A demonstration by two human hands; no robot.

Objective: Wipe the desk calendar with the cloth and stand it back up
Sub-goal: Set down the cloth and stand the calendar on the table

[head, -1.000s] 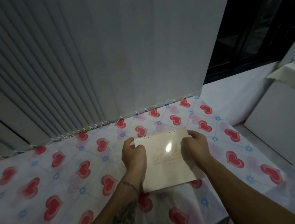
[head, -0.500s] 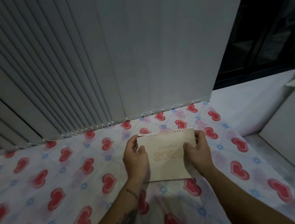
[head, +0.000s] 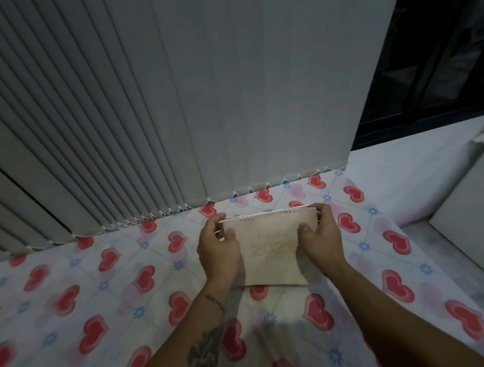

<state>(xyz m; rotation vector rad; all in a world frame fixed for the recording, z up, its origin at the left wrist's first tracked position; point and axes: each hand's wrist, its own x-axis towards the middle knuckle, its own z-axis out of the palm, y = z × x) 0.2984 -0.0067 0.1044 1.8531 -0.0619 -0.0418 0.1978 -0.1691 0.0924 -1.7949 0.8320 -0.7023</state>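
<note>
Now: standing the calendar back up

Nearest you, both forearms reach out over the heart-print tablecloth (head: 79, 308), left one tattooed. Your left hand (head: 218, 252) pinches the left edge of the desk calendar (head: 273, 251), thumb on the front face, fingers curled round behind. Your right hand (head: 322, 240) does the same on the right edge, fingers (head: 323, 210) wrapped over the top corner. Both hands closed on it, neither free.

Calendar sits between the hands, cover facing you, spiral binding up top, bottom edge at or just above the cloth; can't tell if it's touching. It leans back a bit.

No wiping cloth in view, so this reads as the final step: setting it upright. Can't confirm the wipe from here.

Next move, as a judgement: spread the base so the two panels form a stable tent, seat the bottom edge flat, then ease both grips off together. Let go unevenly and it may tip or slide on the slick covering.

Beyond it, vertical blinds (head: 141, 119) hang to the table's back edge; dark window (head: 442, 48) far right.
</note>
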